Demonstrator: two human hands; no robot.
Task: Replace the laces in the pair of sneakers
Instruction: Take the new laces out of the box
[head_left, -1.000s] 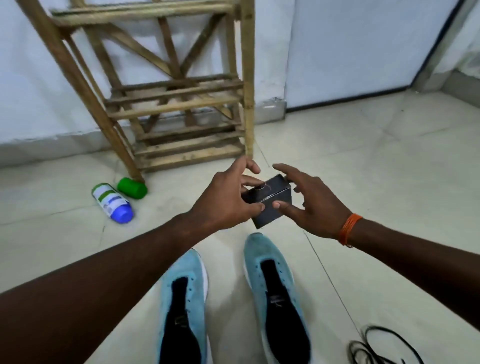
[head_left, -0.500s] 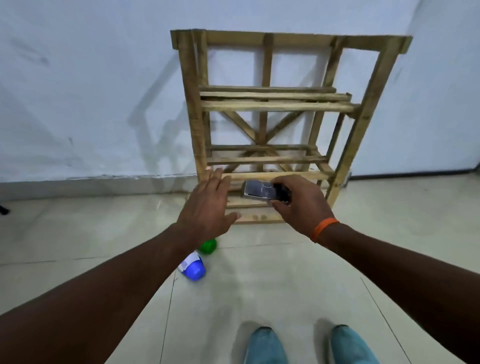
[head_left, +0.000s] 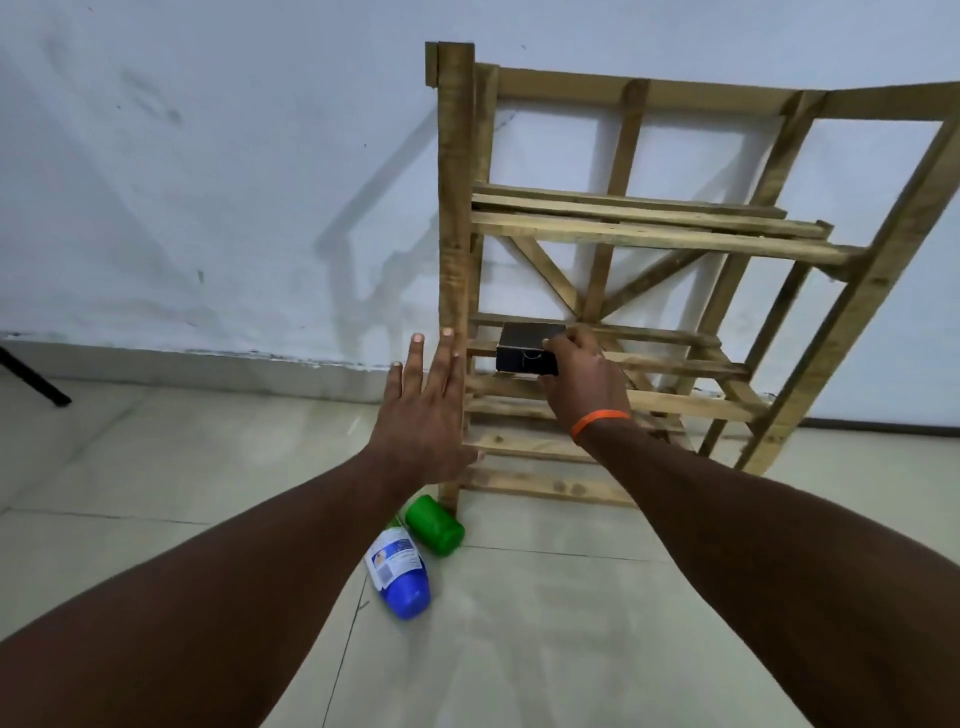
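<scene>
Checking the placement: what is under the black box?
Wooden rack slats show just below the black box, which the right hand grips. The hand covers its right end, so contact cannot be told.

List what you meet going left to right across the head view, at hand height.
black stand leg → left hand → black box → right hand
</scene>
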